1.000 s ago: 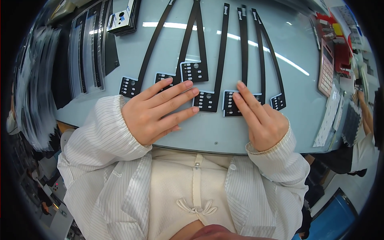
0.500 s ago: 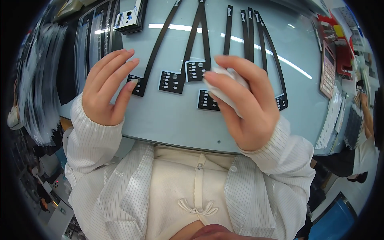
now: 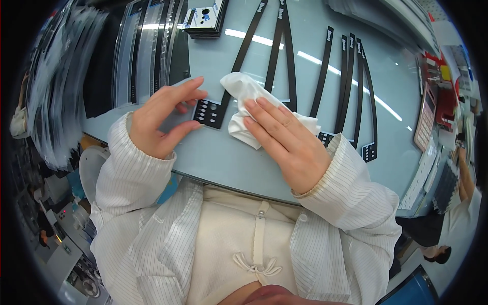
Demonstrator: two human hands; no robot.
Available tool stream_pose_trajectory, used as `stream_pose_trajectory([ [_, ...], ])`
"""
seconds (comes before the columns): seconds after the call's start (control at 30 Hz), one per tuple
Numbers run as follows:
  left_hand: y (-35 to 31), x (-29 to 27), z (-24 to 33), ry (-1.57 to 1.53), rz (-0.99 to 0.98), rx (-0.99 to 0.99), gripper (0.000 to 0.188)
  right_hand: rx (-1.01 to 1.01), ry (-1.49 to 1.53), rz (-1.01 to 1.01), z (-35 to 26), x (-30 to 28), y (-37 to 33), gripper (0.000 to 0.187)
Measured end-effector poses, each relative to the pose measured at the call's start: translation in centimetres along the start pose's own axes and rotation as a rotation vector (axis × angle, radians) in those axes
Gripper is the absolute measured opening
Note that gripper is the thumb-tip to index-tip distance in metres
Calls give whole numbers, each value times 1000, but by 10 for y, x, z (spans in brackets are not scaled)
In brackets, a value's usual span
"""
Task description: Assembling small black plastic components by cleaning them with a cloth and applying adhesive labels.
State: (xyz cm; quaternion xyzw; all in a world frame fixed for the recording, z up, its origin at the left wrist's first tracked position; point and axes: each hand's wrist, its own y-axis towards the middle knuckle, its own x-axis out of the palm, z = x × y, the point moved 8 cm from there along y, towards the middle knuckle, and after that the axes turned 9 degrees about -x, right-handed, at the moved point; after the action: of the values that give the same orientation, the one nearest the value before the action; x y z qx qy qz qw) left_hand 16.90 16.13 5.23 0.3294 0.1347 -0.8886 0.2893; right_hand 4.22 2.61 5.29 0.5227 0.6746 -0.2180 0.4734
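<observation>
My left hand [image 3: 165, 118] is open, its fingers curved and apart, with the thumb tip close by the lower left corner of a black panel [image 3: 209, 114]. That panel has rows of small windows and a long black strip tail running away from me. My right hand [image 3: 292, 140] presses a white cloth [image 3: 241, 89], its fingers close together and its thumb hidden. The cloth lies spread just right of the panel and covers other panels in the middle. More strip-tailed panels lie to the right, one of them a small panel [image 3: 370, 152] near the right side.
A stack of white-topped plates [image 3: 204, 18] stands at the back. Clear film sheets with dark strips [image 3: 145, 56] lie left of it, and more film [image 3: 61, 91] hangs at the far left. On the right are a pink calculator [image 3: 425, 117] and a person's arm [image 3: 465, 170].
The cloth, crumpled in my raised right hand before, is now spread low beside the leftmost panel. My left thumb has moved off the panel's face to its edge. The view has shifted a little.
</observation>
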Motion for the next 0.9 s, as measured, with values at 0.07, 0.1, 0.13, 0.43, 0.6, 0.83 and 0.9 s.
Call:
stream_pose_trajectory([
  [0.07,4,5,1,-21,-14,31,67,-9,27,9,1,1,1,51],
  [0.1,5,7,3,-43,-30,62,67,-16,54,17,1,1,1,51],
  [0.13,7,8,5,-46,-30,68,67,-12,48,17,0,1,2,51],
  [0.43,12,14,14,-11,-73,103,66,-114,68,159,-16,-1,-9,39],
  [0.6,14,14,14,14,-51,127,64,-172,349,256,-18,-45,-28,31],
  [0.83,17,12,23,136,-36,213,59,448,-559,597,51,-175,-178,36],
  [0.9,21,13,26,134,-47,215,56,521,-648,500,74,-165,-222,37],
])
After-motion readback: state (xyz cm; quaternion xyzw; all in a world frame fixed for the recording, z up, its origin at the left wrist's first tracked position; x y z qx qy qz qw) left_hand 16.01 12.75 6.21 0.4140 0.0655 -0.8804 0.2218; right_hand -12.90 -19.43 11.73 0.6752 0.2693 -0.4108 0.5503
